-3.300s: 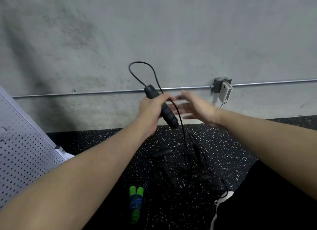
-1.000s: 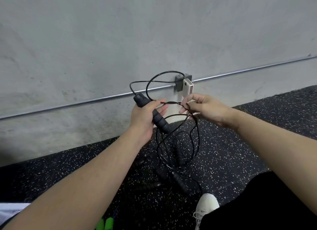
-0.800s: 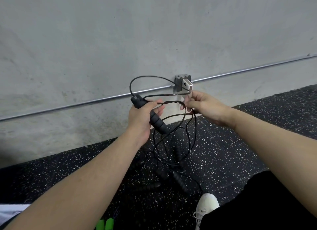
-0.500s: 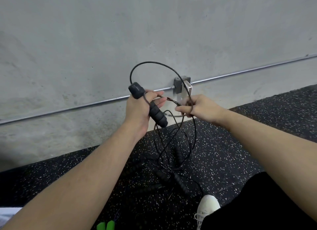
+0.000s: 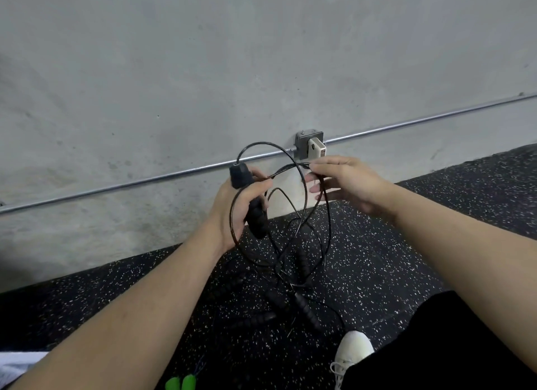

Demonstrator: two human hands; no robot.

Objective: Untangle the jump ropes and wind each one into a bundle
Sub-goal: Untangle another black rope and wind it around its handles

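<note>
Gripping the black ribbed foam handle (image 5: 252,203) upright, the left hand (image 5: 236,208) is serving as a winding core. The right hand (image 5: 347,183) is pinching the thin black cord (image 5: 290,166) at the fingertips, probably guiding a loop toward the handle. Lower cord is hanging into the remaining tangle of black ropes (image 5: 293,296) on the speckled rubber floor (image 5: 392,261); bundle judged early.

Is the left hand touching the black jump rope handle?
Touching. The head view shows the left hand wrapped around the black handle, thumb pressed across it.
</note>
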